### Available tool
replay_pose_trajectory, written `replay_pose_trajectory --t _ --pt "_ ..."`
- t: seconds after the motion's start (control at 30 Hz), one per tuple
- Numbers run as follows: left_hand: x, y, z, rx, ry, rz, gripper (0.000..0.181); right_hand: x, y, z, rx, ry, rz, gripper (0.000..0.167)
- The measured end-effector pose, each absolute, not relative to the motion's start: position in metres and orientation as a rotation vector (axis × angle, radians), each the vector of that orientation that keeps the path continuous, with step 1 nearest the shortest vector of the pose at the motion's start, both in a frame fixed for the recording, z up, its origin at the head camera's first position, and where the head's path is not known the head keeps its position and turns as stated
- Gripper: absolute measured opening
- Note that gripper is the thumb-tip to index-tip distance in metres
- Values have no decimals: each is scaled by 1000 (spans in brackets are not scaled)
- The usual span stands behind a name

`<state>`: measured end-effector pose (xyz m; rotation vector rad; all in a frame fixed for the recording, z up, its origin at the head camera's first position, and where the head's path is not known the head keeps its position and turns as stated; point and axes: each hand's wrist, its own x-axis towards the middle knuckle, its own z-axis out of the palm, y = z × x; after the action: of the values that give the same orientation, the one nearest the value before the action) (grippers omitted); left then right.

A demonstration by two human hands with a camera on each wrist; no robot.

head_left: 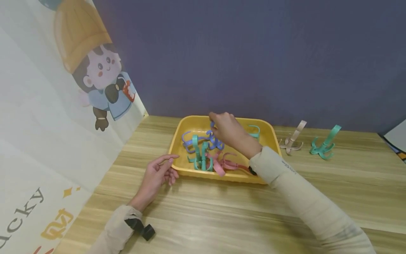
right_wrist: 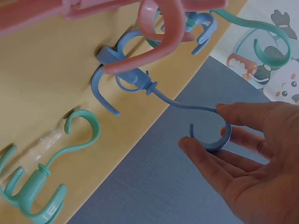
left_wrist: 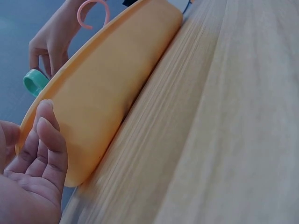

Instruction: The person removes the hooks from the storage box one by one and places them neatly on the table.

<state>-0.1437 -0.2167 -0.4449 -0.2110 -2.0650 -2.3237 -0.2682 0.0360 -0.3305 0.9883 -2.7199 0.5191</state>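
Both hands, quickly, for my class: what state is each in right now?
Left hand: open, touching the yellow rectangular plastic tray.
Right hand: holding a blue plastic multi-pronged hook.

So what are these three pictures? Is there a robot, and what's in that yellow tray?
There's no robot: those are one person's bare hands. The biggest picture comes from a camera worn on the person's head, looking down. The other two come from little cameras, one on each wrist.

A yellow tray sits on a wooden table. Inside are plastic hooks, like green hooks and pink hooks. To the right of the tray stand a beige hook and another green hook.

The right hand holds a blue hook by its curly end. The left hand touches the tray's edge.
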Motion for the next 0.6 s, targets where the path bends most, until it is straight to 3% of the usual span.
replay_pose_trajectory --t 0.6 --pt "-143 -215 -445 -198 -2070 -2293 41 -266 59 -316 1027 -2641 565 17"
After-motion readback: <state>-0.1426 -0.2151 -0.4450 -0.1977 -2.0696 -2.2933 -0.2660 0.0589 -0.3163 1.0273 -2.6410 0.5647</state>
